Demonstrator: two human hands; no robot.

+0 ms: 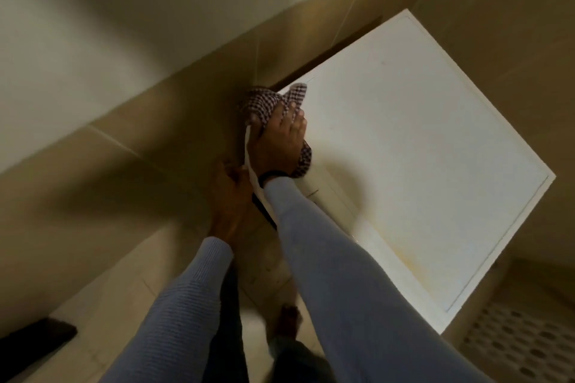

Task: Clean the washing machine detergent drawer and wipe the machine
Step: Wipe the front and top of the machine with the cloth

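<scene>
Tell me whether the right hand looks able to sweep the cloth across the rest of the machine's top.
Probably yes: the right hand holds the checkered cloth on a corner of the machine's top, and nothing stands on the white surface beyond.

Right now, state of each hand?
Left hand: at the machine edge; grip cannot be told.
Right hand: holds the cloth on the machine.
</scene>
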